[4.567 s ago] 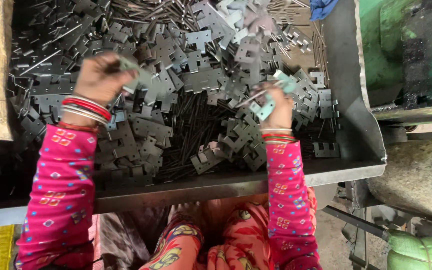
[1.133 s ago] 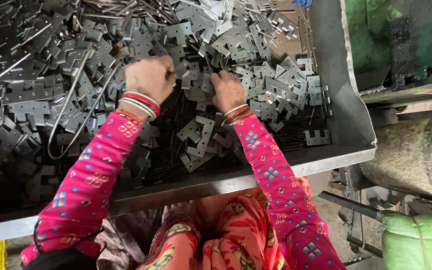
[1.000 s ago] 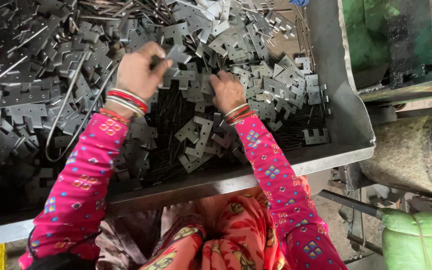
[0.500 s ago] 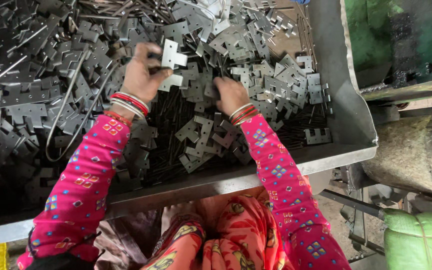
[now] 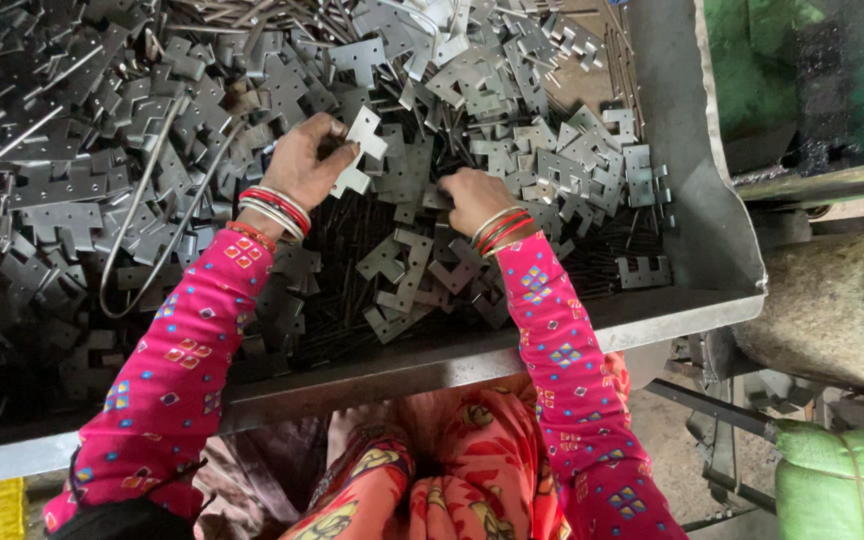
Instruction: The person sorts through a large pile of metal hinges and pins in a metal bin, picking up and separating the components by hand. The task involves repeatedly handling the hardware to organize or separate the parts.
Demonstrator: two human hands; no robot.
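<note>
1. Steel fills the frame: a deep metal tray (image 5: 712, 240) heaped with flat, notched metal plates (image 5: 552, 170) and thin dark rods (image 5: 352, 290), with a green machine body (image 5: 792, 70) at two o'clock.
2. At the heap's centre the left hand (image 5: 302, 165) is lifted clear, fingers pinched together on one pale notched plate (image 5: 360, 150), tilted up as if to be looked over.
3. Just toward three o'clock, the right hand (image 5: 472, 198) lies palm-down on the pile, fingers curled into the plates; whether it grips one cannot be told.
4. A bent wire loop (image 5: 137, 240) trails toward eight o'clock.
5. Pink patterned sleeves cover both forearms; the tray's left end sinks into shadow, and a green sack (image 5: 842, 480) at five o'clock is cut off.
</note>
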